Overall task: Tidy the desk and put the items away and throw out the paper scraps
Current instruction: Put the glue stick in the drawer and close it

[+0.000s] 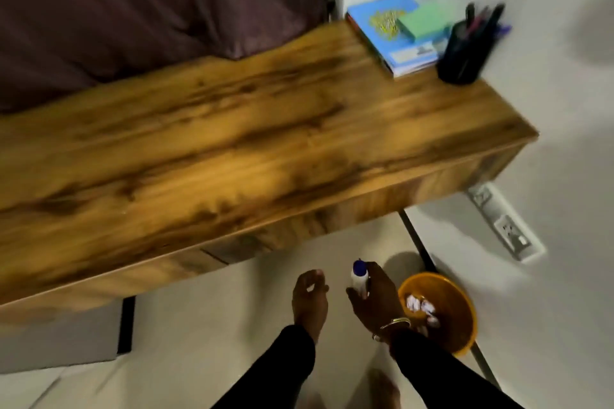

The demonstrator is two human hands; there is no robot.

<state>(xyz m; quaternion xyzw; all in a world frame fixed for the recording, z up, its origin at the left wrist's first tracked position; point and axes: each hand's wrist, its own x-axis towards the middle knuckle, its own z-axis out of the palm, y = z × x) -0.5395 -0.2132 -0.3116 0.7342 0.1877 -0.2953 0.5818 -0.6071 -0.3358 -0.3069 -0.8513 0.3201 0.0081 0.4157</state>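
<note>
My right hand is shut on a small white bottle with a blue cap, held below the front edge of the wooden desk. My left hand hangs beside it with fingers loosely curled and nothing in it. Just right of my right hand, an orange bin on the floor holds crumpled white paper scraps. At the desk's far right corner lie blue books with a green notepad on top, next to a black pen holder full of pens.
A dark curtain hangs behind the desk. White walls close in the right side, with a socket strip low on the wall. The floor is pale tile, and a bare foot shows at the bottom.
</note>
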